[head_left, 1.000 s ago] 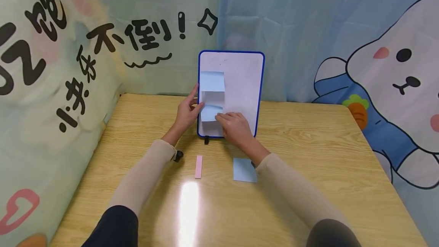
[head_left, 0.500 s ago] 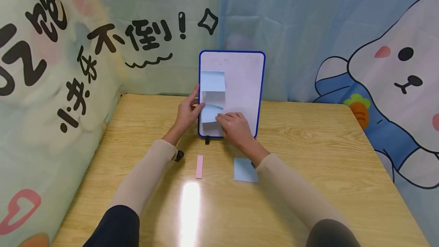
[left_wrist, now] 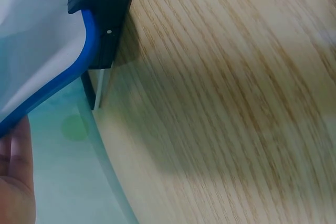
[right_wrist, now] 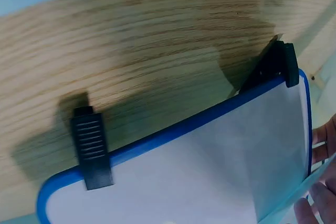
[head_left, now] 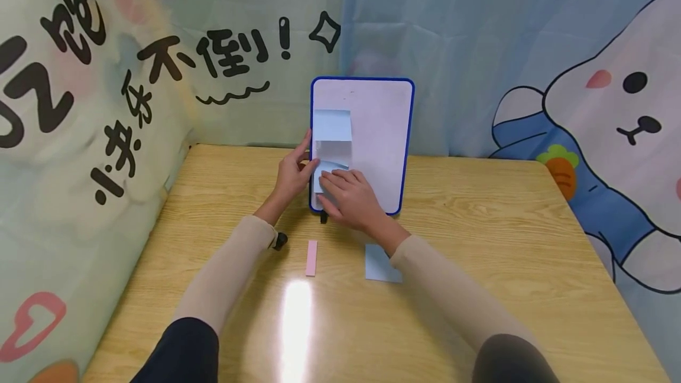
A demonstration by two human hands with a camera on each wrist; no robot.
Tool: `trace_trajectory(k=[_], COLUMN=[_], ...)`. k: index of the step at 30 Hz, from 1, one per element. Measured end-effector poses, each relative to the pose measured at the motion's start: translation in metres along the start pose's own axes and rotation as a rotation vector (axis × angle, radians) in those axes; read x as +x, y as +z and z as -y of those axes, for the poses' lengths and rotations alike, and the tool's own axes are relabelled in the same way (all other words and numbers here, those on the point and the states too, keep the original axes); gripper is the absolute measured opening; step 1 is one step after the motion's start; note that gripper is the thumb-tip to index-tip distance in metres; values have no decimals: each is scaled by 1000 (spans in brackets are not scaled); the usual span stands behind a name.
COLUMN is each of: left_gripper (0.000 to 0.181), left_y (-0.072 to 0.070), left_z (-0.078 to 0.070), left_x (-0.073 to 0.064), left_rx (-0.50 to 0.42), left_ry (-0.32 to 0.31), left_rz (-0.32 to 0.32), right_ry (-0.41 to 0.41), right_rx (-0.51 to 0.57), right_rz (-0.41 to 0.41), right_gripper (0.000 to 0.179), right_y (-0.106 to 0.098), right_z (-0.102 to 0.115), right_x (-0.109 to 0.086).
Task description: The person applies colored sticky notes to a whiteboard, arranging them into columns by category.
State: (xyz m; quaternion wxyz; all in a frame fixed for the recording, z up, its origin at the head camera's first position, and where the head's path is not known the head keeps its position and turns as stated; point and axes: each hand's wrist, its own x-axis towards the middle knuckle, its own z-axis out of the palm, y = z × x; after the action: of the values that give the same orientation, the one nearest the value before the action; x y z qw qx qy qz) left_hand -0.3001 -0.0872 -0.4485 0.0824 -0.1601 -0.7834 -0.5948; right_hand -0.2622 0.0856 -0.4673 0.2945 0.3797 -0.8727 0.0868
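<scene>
Pale-blue paper: the lower note [head_left: 327, 168] lies on the lower L part of the whiteboard [head_left: 378, 129], just below the upper note [head_left: 332, 126], whose bottom edge seems to stand off the board. Handling (est.): v. light, thin & flexible, easily creased; best taken by a free edge/corner, or pressed w/ flat fingers. Board prob. stiff, face maybe slippery; hold by its blue frame [right_wrist: 173, 131].

Hands: R hand [head_left: 351, 197] has fingers extended, slightly spread, laid over the note; L hand [head_left: 292, 176] pinches the board's L edge, thumb in front, fingers behind.

Further out: board stands on two black feet, viz. L foot [right_wrist: 273, 66] & R foot [right_wrist: 92, 148], on the wood-grain surface [head_left: 479, 241]. Nearer the person: pink strip [head_left: 311, 257] and, to its R, loose blue note [head_left: 380, 265]. Printed backdrop [head_left: 404, 28] behind.

Obscured: most of the lower note, under R hand; in R wrist view a thin bluish strip, prob. same note, shows nearly edge-on. Loose note's upper R corner hidden by R arm; R foot hidden in head view. L wrist view cuts off most of L hand. Board's lean: can't tell.
</scene>
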Motion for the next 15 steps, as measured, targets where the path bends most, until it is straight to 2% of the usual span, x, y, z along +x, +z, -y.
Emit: trace_trajectory(k=[3,7,11,15], left_gripper=[62,61,60,61], left_y=[-1,0,-1,0], left_z=[-6,-9,-8,9], left_x=[-2,-3,-2,4], left_rx=[13,0,4,9], left_ry=[24,52,36,11], left_rz=[0,3,-5,-12], right_ry=[-47,-49,-27,-5], right_rx=[-11,-39,-92,-131], right_rz=[2,32,133,236], right_gripper=[47,51,54,58], right_y=[4,8,10,12], right_z=[2,2,-1,-5], right_x=[2,3,3,2])
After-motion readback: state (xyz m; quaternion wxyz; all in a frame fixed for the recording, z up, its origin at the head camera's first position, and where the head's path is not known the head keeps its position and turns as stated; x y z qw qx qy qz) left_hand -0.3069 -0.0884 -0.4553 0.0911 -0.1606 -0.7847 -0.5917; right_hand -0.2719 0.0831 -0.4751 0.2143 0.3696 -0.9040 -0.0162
